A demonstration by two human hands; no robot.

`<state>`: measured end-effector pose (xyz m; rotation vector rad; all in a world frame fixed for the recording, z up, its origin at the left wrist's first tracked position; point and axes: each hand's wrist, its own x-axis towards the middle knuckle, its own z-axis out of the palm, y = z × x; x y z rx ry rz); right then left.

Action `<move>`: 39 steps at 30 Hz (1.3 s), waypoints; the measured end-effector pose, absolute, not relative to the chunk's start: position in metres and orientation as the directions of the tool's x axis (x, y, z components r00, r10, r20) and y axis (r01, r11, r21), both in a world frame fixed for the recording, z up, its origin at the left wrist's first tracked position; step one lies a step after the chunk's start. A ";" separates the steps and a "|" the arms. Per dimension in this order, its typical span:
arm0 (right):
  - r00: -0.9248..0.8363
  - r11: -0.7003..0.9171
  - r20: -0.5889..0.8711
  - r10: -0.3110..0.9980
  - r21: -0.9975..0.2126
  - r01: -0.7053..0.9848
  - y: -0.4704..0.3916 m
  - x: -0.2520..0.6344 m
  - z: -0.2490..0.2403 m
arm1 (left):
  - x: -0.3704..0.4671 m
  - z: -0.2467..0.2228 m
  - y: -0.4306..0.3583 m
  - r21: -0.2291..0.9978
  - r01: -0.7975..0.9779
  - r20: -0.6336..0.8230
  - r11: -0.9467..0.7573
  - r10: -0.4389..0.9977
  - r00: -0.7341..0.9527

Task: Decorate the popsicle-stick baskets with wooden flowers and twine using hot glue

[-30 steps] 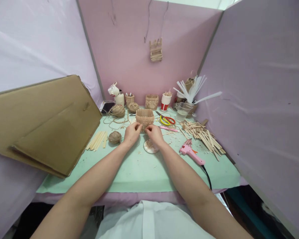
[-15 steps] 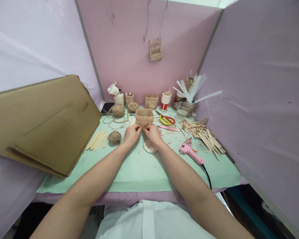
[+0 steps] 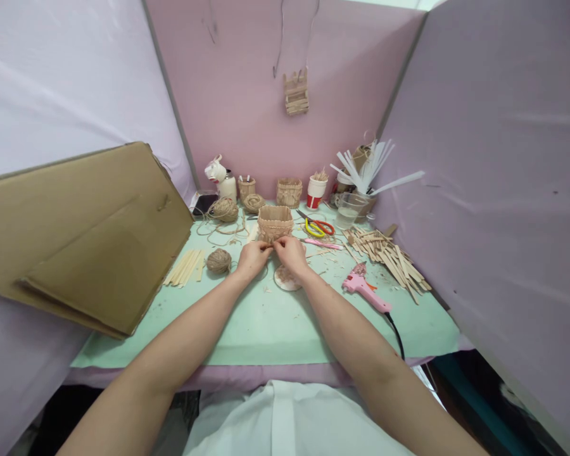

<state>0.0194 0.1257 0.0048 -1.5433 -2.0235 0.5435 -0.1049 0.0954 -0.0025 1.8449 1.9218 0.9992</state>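
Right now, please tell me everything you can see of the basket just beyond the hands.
The basket is tan, squarish, open-topped, with wooden-looking walls and an uneven rim. It appears upright on the green table. The left hand and right hand hide part of its lower front; whether they touch it is unclear.

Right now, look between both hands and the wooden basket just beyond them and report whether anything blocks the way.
Nothing visible does. The left hand and right hand are close together at the near side of the basket; anything thin they pinch is too small to tell. The nearest ball of twine lies to the left.
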 end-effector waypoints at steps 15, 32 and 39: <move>-0.212 0.254 0.140 0.967 -0.533 0.807 0.127 0.033 0.009 | -0.104 -0.008 0.104 0.573 0.819 0.343 -0.037 0.918 -0.198; -0.244 0.245 0.059 0.968 -0.434 0.867 0.125 0.047 0.010 | -0.102 -0.007 0.100 0.620 0.775 0.426 -0.121 0.882 -0.203; -0.288 0.294 0.081 0.954 -0.435 0.851 0.123 0.046 0.012 | -0.105 -0.010 0.104 0.614 0.784 0.406 -0.086 0.887 -0.221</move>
